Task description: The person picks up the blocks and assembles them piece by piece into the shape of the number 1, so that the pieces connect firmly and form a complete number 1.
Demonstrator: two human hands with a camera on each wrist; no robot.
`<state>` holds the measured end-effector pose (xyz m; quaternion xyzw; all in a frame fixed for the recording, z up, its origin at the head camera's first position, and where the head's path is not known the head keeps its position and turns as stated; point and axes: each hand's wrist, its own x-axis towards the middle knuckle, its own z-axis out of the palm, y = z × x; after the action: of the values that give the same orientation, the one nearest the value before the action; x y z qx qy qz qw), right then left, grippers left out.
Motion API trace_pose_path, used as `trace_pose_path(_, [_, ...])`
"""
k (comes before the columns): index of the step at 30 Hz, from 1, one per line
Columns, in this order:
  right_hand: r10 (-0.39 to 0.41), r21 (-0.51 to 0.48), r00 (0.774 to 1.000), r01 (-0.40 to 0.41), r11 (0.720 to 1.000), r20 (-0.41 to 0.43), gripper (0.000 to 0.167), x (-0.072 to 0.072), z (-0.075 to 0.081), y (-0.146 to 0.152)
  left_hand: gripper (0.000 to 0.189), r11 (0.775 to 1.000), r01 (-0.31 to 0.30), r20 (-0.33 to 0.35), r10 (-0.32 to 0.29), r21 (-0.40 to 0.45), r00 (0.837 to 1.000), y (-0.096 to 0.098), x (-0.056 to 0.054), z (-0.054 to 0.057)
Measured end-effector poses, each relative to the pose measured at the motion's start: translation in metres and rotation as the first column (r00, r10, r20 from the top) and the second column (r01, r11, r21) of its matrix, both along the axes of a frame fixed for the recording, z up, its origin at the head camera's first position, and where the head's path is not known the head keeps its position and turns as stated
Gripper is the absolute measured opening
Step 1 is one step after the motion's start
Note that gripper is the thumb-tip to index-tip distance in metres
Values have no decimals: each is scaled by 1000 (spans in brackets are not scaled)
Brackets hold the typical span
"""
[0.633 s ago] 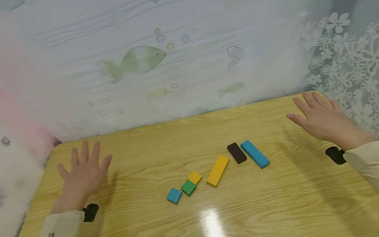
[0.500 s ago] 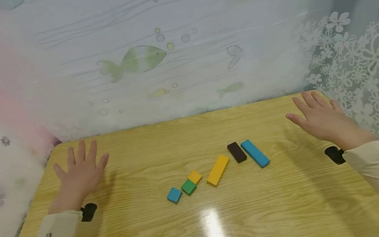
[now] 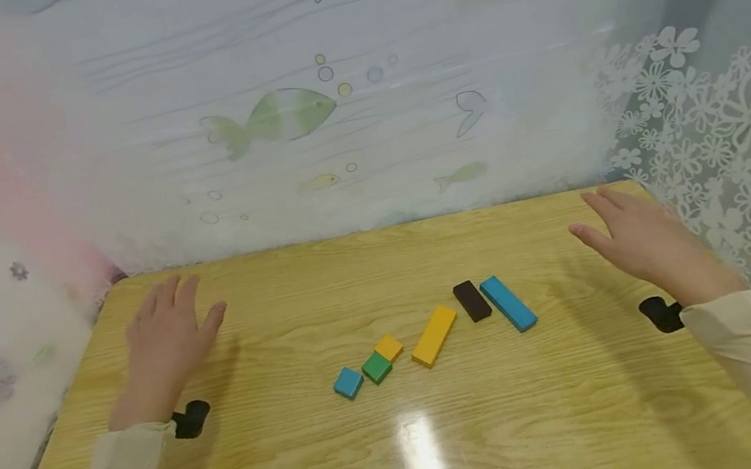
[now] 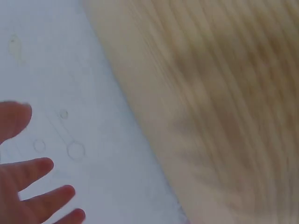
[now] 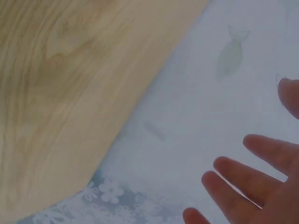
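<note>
A: Change?
B: Left hand (image 3: 167,345) and right hand (image 3: 651,246) tilted versus earlier; fingers (image 4: 50,201) extended, apart, holding nothing.
A: Blocks (image 3: 435,336)?
B: On desk (image 3: 280,293), between hands, untouched. Nothing being handled.

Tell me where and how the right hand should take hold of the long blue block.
Probably across its narrow width near the closer end, from above and the right. The long blue block lies flat, and that end reaches past the dark brown block, leaving both long sides free there. The right hand is on that side.
</note>
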<state>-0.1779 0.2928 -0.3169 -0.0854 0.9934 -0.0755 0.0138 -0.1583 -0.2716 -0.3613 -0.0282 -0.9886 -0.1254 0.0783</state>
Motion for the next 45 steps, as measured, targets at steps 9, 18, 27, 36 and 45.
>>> trace_pose_path(9, [1,-261,998,-16,965,-58,61,9,-17,-16,54,936,88,-17,-88,340,996,87,25,-11])
trace_pose_path(18, [6,-440,998,24,898,66,61,13,-53,-46,39,864,153,88,-221,479,971,172,51,-33])
trace_pose_path(27, [14,-571,993,58,819,121,57,5,-77,-81,34,871,244,110,-318,426,942,217,62,-46])
trace_pose_path(36, [-3,-569,992,74,819,125,47,7,-86,-88,44,921,236,70,-270,310,960,249,72,-57])
trace_pose_path(45, [49,-449,998,-29,893,33,41,5,-96,-110,45,911,411,36,-412,28,910,243,71,-69])
